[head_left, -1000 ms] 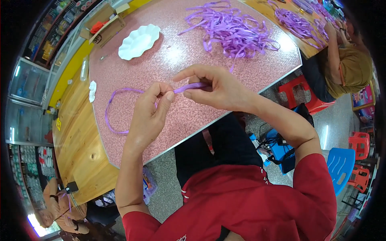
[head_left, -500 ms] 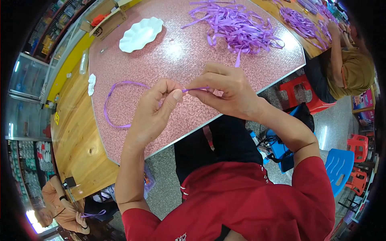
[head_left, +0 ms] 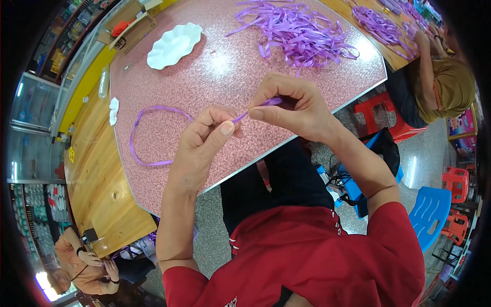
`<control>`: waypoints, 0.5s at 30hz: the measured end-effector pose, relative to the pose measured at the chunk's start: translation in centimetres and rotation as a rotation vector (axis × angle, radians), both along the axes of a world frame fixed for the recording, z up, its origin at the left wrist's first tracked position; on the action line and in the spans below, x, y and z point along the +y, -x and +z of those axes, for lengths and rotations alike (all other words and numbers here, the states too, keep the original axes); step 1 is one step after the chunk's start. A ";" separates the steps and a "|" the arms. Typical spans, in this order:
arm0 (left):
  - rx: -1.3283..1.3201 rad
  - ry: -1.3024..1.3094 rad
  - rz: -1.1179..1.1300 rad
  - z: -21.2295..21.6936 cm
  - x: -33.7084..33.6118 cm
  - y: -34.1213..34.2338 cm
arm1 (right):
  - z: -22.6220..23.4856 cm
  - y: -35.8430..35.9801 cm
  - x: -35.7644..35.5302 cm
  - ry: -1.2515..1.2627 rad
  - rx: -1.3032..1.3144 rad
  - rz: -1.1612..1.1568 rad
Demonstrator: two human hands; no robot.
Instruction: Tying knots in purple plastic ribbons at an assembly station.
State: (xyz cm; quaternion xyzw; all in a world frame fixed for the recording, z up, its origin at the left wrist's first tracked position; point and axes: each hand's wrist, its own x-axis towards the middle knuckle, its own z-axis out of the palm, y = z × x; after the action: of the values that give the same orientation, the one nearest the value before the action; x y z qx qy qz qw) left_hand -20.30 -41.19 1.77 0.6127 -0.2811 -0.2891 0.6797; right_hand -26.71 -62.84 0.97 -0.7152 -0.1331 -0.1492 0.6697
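Over the pink speckled table [head_left: 153, 92] I hold a purple ribbon [head_left: 135, 135] between both hands. My left hand [head_left: 202, 140] pinches it with thumb and fingertips, and a wide loop of it curves out on the table to the left. Slightly higher and to the right, my right hand [head_left: 291, 105] is closed on the same ribbon, thumb against forefinger. A short stretch runs between the two pinches, and a piece shows inside the right hand's curl. Any knot there is hidden by my fingers. Beyond my right hand lies a tangled heap of purple ribbons [head_left: 302, 36].
A white scalloped dish [head_left: 175, 46] and a crumpled white tissue [head_left: 113, 111] lie on the table. An open cardboard box [head_left: 134, 31] stands at the far left. Co-workers sit at right and lower left. A red stool [head_left: 381, 115] and a blue chair [head_left: 429, 217] are on the right.
My right hand has shifted slightly up and right, turning, and more ribbon shows between my hands. The left hand keeps its pinch. The lower-left person's hands have moved closer together.
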 end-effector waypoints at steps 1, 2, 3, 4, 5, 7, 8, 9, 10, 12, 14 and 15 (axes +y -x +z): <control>0.061 0.039 -0.019 -0.1 0.0 0.0 | 0.0 -0.2 -0.4 0.076 -0.072 0.009; 0.121 0.079 -0.038 -0.2 -0.1 0.0 | -0.1 -0.2 -0.8 0.152 -0.144 0.018; 0.122 0.079 -0.040 -0.2 -0.1 0.0 | 0.1 -0.1 -0.9 0.153 -0.143 0.016; 0.131 0.071 -0.040 -0.2 -0.1 0.0 | 0.3 0.0 -1.1 0.196 -0.186 0.049; 0.139 0.062 -0.040 -0.2 0.0 -0.1 | 0.6 0.0 -1.2 0.240 -0.228 0.083; 0.012 -0.007 0.009 0.1 0.1 -0.1 | 1.1 0.1 -2.2 0.234 -0.117 0.146; -0.116 -0.077 0.058 0.2 0.2 -0.2 | 1.2 0.1 -2.4 0.228 -0.006 0.210; -0.116 -0.079 0.059 0.3 0.2 -0.3 | 1.1 0.0 -2.0 0.226 -0.007 0.211; -0.380 -0.139 0.067 0.5 0.0 -0.6 | 1.1 -0.1 -1.4 0.159 0.158 0.157; -0.645 -0.197 0.071 0.9 -0.3 -0.6 | 0.2 -0.6 -0.7 0.089 0.323 0.098; -0.862 -0.236 0.068 1.6 -0.8 -0.4 | -1.0 -1.6 -0.4 0.148 0.146 0.149; -0.862 -0.233 0.065 1.7 -1.0 -0.3 | -1.2 -1.4 -0.5 0.149 0.147 0.145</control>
State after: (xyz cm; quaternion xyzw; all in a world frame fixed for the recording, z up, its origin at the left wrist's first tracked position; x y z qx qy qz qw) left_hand -19.95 -42.20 3.47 0.7582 -0.4849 -0.0158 0.4355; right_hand -25.30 -63.37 -0.28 -0.7604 -0.1456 -0.0373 0.6318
